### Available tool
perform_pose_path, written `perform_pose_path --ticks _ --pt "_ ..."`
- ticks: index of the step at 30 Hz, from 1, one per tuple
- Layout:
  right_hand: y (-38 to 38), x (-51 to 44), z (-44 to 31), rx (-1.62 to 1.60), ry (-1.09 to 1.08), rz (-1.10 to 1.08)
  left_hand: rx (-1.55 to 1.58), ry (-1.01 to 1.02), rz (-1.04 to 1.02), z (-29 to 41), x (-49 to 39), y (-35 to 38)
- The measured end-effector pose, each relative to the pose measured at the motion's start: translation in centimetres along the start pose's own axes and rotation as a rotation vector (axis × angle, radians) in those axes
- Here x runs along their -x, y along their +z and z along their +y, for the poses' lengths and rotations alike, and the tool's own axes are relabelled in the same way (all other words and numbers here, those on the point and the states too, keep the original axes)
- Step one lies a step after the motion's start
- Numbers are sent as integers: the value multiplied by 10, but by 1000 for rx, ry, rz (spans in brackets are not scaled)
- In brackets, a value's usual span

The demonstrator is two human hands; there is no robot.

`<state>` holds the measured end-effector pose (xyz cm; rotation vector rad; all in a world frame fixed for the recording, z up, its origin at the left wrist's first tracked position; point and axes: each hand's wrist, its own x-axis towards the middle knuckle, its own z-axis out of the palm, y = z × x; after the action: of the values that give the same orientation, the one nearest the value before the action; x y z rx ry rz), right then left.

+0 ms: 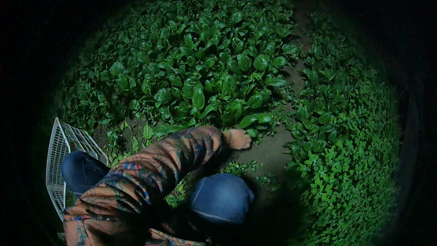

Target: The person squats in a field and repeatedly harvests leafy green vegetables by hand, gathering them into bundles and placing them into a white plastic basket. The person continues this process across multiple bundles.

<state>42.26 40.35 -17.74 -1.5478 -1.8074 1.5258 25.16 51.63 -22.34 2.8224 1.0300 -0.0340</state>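
Note:
The patterned sleeve of my left arm (150, 171) reaches across from the lower left. At its end, my left hand (240, 139) is low over the bare soil, at the near right edge of a bed of broad-leaved green plants (205, 75). Its fingers look curled and its back faces up; the palm side is hidden, so I cannot tell whether it holds anything. A broad green leaf (254, 119) lies just above the hand. My right hand is out of view.
A light plastic crate (58, 153) with slotted walls stands at the left, beside one blue-clad knee (82, 172). The other knee (222, 198) is below the hand. A soil strip (273, 147) runs up between the bed and low, small-leaved plants (338, 174) at the right. Darkness surrounds the lit area.

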Motion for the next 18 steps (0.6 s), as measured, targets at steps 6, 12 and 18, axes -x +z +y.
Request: perform_pose_path --ticks 6,12,18 --pt "18 -8 -9 -14 5 79 -1119 -35 -508 -80 28 -21" --pt "29 -4 -22 -13 23 172 -737 -175 -161 -85 70 -47" --pt "51 -47 -29 68 80 197 -668 -180 -146 -85 70 -60"
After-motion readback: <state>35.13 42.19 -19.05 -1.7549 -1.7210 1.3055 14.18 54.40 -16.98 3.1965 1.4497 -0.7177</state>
